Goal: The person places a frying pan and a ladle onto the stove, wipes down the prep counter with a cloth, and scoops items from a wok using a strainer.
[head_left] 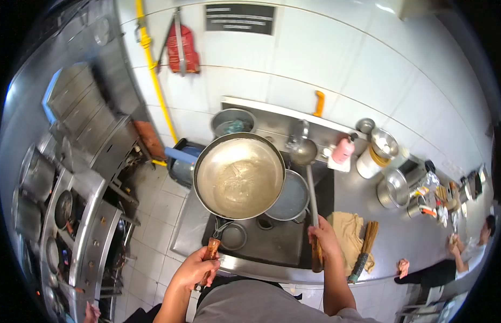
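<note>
My left hand (201, 268) is closed around the wooden handle of a wide round pan (214, 161), which is raised over the sink (285, 242). A thin layer of cloudy liquid appears to lie in the pan. In my closed right hand (326, 237) is a long-handled ladle (311, 188), gripped by its wooden end. The ladle's bowl reaches the back of the sink, just by the faucet (304, 129). Partly behind the big pan sits a pot of greyish water (288, 199). A small pan (233, 236) lies lower left in the sink.
Right of the sink lie a tan cloth (344, 237) and a bamboo brush (365, 247). Farther back stand a pink pump bottle (343, 149) and a metal pot (393, 189). A stove (91, 237) with pans lines the left. A co-worker (471, 255) is at the far right.
</note>
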{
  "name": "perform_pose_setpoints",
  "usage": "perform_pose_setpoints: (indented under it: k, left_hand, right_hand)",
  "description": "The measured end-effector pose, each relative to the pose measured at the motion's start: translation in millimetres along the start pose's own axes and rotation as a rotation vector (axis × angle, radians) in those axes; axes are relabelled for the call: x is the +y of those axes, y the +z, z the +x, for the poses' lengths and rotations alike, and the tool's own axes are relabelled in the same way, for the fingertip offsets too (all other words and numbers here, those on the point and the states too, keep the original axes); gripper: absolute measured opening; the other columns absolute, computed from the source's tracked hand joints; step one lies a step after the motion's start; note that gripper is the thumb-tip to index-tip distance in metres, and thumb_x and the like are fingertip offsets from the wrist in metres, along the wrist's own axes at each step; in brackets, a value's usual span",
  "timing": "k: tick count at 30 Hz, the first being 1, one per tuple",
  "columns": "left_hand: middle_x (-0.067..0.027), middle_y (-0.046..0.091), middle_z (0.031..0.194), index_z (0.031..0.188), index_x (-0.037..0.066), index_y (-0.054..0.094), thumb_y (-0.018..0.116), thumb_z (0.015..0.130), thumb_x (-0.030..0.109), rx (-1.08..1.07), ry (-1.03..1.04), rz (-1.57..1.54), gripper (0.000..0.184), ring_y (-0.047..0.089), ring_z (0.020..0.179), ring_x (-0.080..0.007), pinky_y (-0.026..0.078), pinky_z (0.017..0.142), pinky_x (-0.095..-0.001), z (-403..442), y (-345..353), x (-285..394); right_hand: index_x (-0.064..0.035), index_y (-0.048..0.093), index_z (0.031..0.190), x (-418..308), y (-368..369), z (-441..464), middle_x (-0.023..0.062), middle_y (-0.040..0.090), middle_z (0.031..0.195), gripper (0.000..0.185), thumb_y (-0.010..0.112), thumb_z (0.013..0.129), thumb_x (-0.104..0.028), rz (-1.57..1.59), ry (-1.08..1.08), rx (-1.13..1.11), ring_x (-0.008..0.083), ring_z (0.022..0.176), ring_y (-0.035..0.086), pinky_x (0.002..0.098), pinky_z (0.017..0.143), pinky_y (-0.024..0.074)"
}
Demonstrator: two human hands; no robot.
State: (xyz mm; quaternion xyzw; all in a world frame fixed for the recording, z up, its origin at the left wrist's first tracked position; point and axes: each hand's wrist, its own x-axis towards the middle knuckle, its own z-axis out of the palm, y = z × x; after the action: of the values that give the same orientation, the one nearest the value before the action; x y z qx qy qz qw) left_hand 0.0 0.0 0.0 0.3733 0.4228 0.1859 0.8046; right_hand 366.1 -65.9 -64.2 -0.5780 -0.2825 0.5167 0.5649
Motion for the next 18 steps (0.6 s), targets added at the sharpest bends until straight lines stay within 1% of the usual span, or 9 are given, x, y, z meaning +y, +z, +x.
perform_pose_setpoints:
  k: [2, 3, 5, 7, 8, 11, 12, 14, 18]
  left_hand:
    - [-0.0044, 0.045, 0.053, 0.092, 0.001, 0.041, 0.054, 0.073, 0.005, 0.087, 0.056, 0.033, 0.023, 0.043, 0.036, -0.0124, 0.037, 0.033, -0.0236, -13, -3, -4]
    - [-0.0044, 0.045, 0.053, 0.092, 0.001, 0.041, 0.054, 0.073, 0.005, 0.024, 0.099, -0.129, 0.023, 0.043, 0.036, -0.0124, 0.037, 0.033, -0.0236, 3, -15, -26]
    - [-0.0034, 0.045, 0.054, 0.091, 0.000, 0.042, 0.053, 0.074, 0.005, 0.085, 0.126, -0.003, 0.021, 0.043, 0.036, -0.0112, 0.036, 0.033, -0.0230, -29, -52, -9]
    - [-0.0028, 0.045, 0.054, 0.091, 0.000, 0.042, 0.054, 0.075, 0.006, 0.186, 0.117, 0.007, 0.021, 0.043, 0.036, -0.0103, 0.036, 0.033, -0.0227, -58, -90, -3]
    - [-0.0026, 0.045, 0.054, 0.092, -0.001, 0.042, 0.054, 0.075, 0.006, 0.209, 0.137, -0.002, 0.022, 0.043, 0.036, -0.0103, 0.036, 0.033, -0.0226, -62, -103, -9]
    - [-0.0023, 0.045, 0.055, 0.093, -0.001, 0.041, 0.054, 0.076, 0.006, 0.262, 0.175, -0.066, 0.023, 0.044, 0.037, -0.0098, 0.037, 0.033, -0.0227, -80, -135, -18]
    - [-0.0021, 0.045, 0.056, 0.094, -0.001, 0.041, 0.054, 0.076, 0.007, 0.279, 0.184, -0.096, 0.023, 0.045, 0.037, -0.0097, 0.037, 0.034, -0.0228, -88, -147, -21]
    - [-0.0013, 0.045, 0.058, 0.094, 0.000, 0.041, 0.054, 0.076, 0.007, 0.326, 0.201, -0.154, 0.024, 0.044, 0.038, -0.0089, 0.037, 0.034, -0.0227, -106, -169, -27]
    - [0.0007, 0.043, 0.057, 0.095, 0.003, 0.041, 0.054, 0.076, 0.008, 0.441, 0.228, -0.258, 0.023, 0.042, 0.038, -0.0075, 0.036, 0.033, -0.0209, -136, -204, -44]
  right_hand:
    - [0.0006, 0.041, 0.113, 33, 7, 6, 0.0042, 0.053, 0.079, 0.042, 0.046, 0.071, 0.007, -0.086, -0.125, 0.128, 0.0101, 0.059, 0.048, 0.0231, 0.053, 0.0408]
    - [-0.0001, 0.040, 0.113, 7, 5, 6, 0.0048, 0.053, 0.080, 0.043, 0.046, 0.071, 0.006, -0.270, -0.185, 0.274, 0.0111, 0.060, 0.049, 0.0242, 0.054, 0.0411]
    - [-0.0049, 0.045, 0.098, 56, 38, 18, 0.0025, 0.048, 0.069, 0.027, 0.048, 0.073, 0.003, -0.347, -0.331, 0.448, 0.0122, 0.055, 0.047, 0.0236, 0.050, 0.0389]
    - [-0.0076, 0.043, 0.087, 54, 89, 14, 0.0014, 0.045, 0.065, 0.017, 0.049, 0.072, 0.000, -0.012, -0.039, 0.335, 0.0125, 0.051, 0.043, 0.0253, 0.049, 0.0384]
    - [-0.0106, 0.040, 0.079, 48, 109, 12, 0.0006, 0.042, 0.062, 0.014, 0.049, 0.072, -0.002, 0.110, 0.002, 0.319, 0.0122, 0.048, 0.040, 0.0255, 0.047, 0.0371]
    - [-0.0130, 0.040, 0.079, 36, 159, 10, -0.0009, 0.040, 0.065, 0.016, 0.052, 0.072, -0.003, 0.538, 0.092, 0.027, 0.0123, 0.062, 0.045, 0.0312, 0.060, 0.0418]
    - [-0.0130, 0.040, 0.079, 36, 180, 9, -0.0009, 0.040, 0.065, 0.016, 0.052, 0.072, -0.003, 0.526, 0.112, -0.011, 0.0123, 0.062, 0.045, 0.0312, 0.060, 0.0418]
    - [-0.0145, 0.040, 0.076, 39, 226, 3, -0.0021, 0.041, 0.066, 0.018, 0.055, 0.073, -0.006, 0.862, 0.049, -0.428, 0.0125, 0.068, 0.045, 0.0342, 0.068, 0.0414]
    - [-0.0136, 0.039, 0.076, 45, 318, -8, -0.0020, 0.044, 0.074, 0.018, 0.056, 0.075, -0.009, 0.868, 0.100, -0.731, 0.0143, 0.077, 0.047, 0.0379, 0.077, 0.0401]
